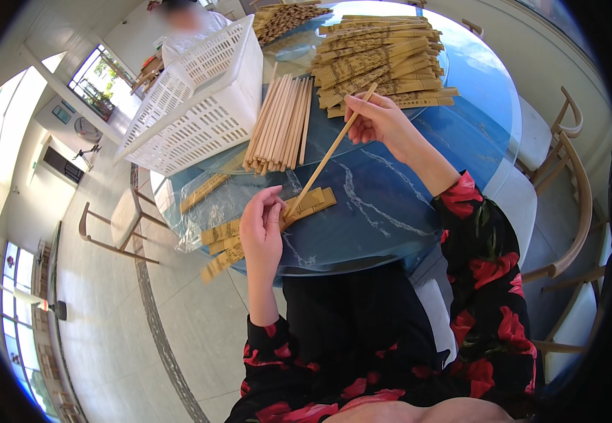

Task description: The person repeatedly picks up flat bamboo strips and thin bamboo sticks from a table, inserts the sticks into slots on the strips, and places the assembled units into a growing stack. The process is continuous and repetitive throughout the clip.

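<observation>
A pale wooden chopstick (330, 151), perhaps a pair lying together, slants over the near part of the table. My right hand (382, 123) pinches its upper end between thumb and fingers. The lower end reaches down beside my left hand (261, 224), whose fingers are curled in on a printed brown paper sleeve (289, 213); the exact grip is partly hidden by the hand. Under and beside that hand lie several more flat paper sleeves (313, 202). Just beyond, a bundle of bare chopsticks (281, 123) lies side by side on the table.
A white perforated plastic basket (210, 116) stands at the table's left. Behind the bundle is a large pile of paper sleeves (383, 60), with another heap of sticks (281, 22) farther back. Blue marbled cloth covers the round table (390, 204). Wooden chairs (567, 197) stand around; a person (186, 35) sits beyond.
</observation>
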Action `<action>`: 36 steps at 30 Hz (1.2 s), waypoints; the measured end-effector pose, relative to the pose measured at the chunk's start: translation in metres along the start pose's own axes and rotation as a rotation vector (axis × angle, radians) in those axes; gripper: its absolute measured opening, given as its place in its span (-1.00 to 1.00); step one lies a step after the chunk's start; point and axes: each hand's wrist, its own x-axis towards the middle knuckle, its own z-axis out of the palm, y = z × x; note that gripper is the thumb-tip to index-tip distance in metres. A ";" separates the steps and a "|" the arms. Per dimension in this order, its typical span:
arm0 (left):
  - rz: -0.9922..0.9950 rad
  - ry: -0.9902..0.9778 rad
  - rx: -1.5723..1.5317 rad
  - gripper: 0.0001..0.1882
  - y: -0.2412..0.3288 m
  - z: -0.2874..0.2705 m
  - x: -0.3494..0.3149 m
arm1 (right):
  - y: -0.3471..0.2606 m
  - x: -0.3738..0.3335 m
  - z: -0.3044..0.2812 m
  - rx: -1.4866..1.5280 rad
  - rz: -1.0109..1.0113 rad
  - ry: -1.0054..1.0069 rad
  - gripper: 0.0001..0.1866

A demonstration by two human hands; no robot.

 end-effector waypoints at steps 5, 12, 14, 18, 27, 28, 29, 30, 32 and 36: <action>-0.031 -0.010 0.001 -0.74 0.004 0.000 -0.001 | -0.002 -0.002 0.004 -0.024 0.001 -0.016 -0.64; -0.036 -0.014 0.038 -0.75 0.005 0.002 -0.001 | -0.006 -0.005 0.005 -0.018 -0.016 -0.030 -0.65; -0.025 -0.015 0.100 -0.75 0.005 0.001 -0.001 | -0.007 -0.005 0.006 -0.020 -0.018 -0.033 -0.66; 0.012 0.108 0.199 -0.77 0.000 0.000 -0.003 | -0.008 -0.006 0.007 0.013 -0.002 -0.070 -0.68; 0.084 0.276 0.339 -0.79 0.014 0.001 -0.004 | -0.005 -0.004 0.001 0.107 0.083 -0.362 -0.75; 0.101 0.277 0.367 -0.79 0.014 0.000 -0.004 | -0.006 -0.004 0.002 0.096 0.074 -0.402 -0.75; 0.117 0.272 0.373 -0.79 0.014 0.001 -0.004 | -0.007 -0.005 0.002 0.082 0.064 -0.434 -0.76; 0.127 0.271 0.375 -0.79 0.015 0.002 -0.004 | -0.007 -0.008 0.005 0.073 0.082 -0.440 -0.77; 0.138 0.273 0.379 -0.80 0.016 0.003 -0.004 | -0.005 -0.011 0.011 0.058 0.118 -0.452 -0.79; 0.162 0.264 0.399 -0.80 0.015 0.003 -0.004 | 0.006 -0.009 0.015 0.093 0.108 -0.518 -0.81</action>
